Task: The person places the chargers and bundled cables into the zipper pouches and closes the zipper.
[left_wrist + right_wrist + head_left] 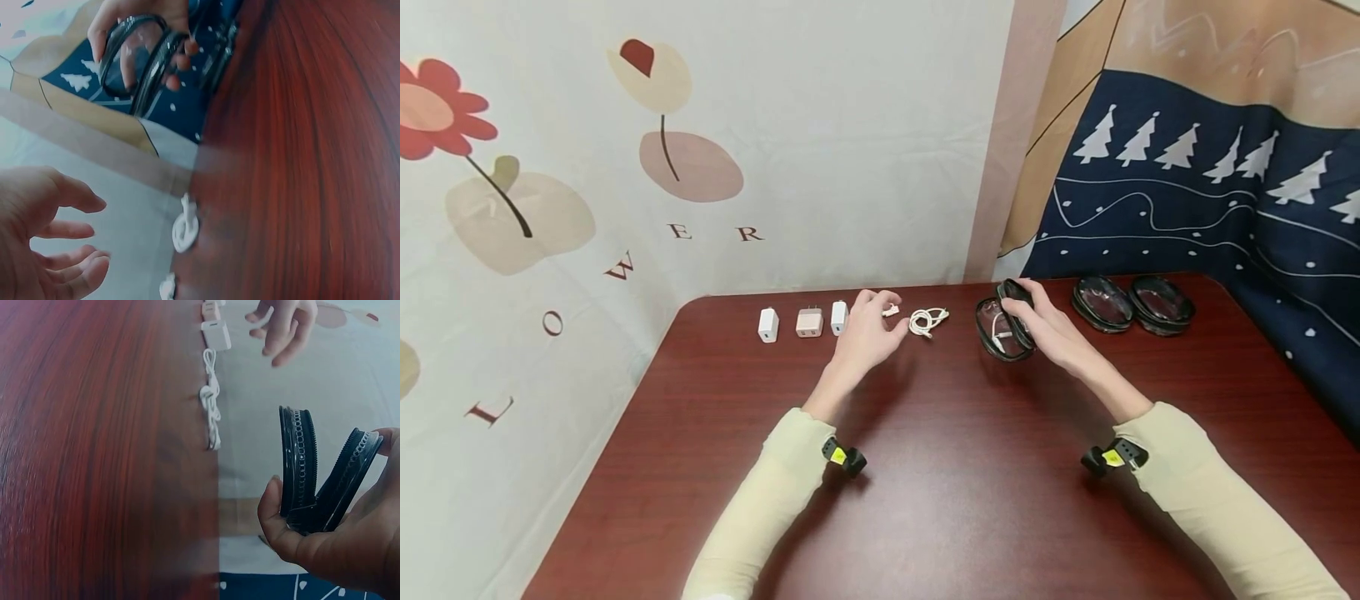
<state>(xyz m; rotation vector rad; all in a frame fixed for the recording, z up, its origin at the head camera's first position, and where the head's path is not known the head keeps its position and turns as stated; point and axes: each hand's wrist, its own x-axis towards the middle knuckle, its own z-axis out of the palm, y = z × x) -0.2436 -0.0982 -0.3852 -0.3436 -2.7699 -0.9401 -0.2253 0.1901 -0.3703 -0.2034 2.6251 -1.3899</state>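
On my head feed, upper left: red flower [426,108] printed on pale cloth [850,150], dark red letters [678,232] lower down. Pink stripe [1017,142], upper right of centre. Upper right, I note navy cloth [1198,196] with white trees [1097,140]. Reddish-brown table [970,500] spans the lower middle.

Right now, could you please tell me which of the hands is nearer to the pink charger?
Left. The left hand is right of the pink charger, beyond one white charger; the right hand is farther right, holding the open round case.
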